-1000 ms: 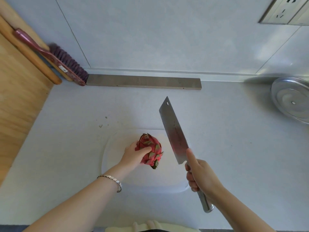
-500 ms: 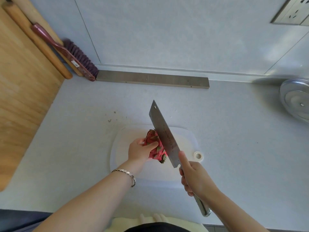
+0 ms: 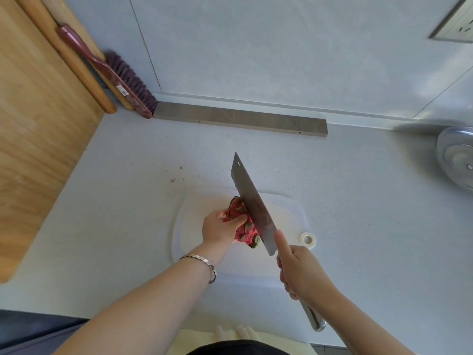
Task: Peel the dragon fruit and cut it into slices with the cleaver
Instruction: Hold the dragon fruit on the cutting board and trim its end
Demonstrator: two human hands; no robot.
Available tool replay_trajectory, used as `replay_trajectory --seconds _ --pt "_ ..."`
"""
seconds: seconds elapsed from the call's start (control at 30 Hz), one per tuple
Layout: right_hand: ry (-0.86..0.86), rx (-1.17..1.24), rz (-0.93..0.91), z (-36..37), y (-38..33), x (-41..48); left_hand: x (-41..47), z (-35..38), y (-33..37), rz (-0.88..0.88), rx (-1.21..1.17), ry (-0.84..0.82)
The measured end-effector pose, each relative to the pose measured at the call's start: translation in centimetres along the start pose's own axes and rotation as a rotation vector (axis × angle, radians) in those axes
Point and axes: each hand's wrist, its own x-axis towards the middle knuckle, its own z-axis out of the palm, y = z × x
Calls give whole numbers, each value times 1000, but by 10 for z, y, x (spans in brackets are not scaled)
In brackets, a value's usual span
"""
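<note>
A pink dragon fruit (image 3: 243,228) with greenish scales lies on the white cutting board (image 3: 284,216). My left hand (image 3: 220,228) grips its left side and holds it down. My right hand (image 3: 299,270) is closed on the steel handle of the cleaver (image 3: 253,203), thumb pressed along the blade's heel. The blade points away and to the left, lying against the fruit's right side. The blade hides the right part of the fruit.
A wooden board (image 3: 38,124) leans at the left, with a rolling pin (image 3: 74,62) and a purple brush (image 3: 122,85) against the wall. A grey strip (image 3: 240,119) lies along the wall. A metal lid (image 3: 458,160) sits at the far right. A small white ring (image 3: 308,239) marks the board's right edge.
The cleaver has swung left from beside the fruit until its blade lies against the fruit's right side. My left hand has kept its hold on the fruit.
</note>
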Motion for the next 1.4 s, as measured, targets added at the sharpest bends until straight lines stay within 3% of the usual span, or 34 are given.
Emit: replay_trajectory --seconds 0.57,1.4 --pt "-93 -81 171 -19 -10 -13 8 0 -2 13 22 -9" --pt "-67 -117 204 2 -29 22 9 -3 -2 31 67 -53"
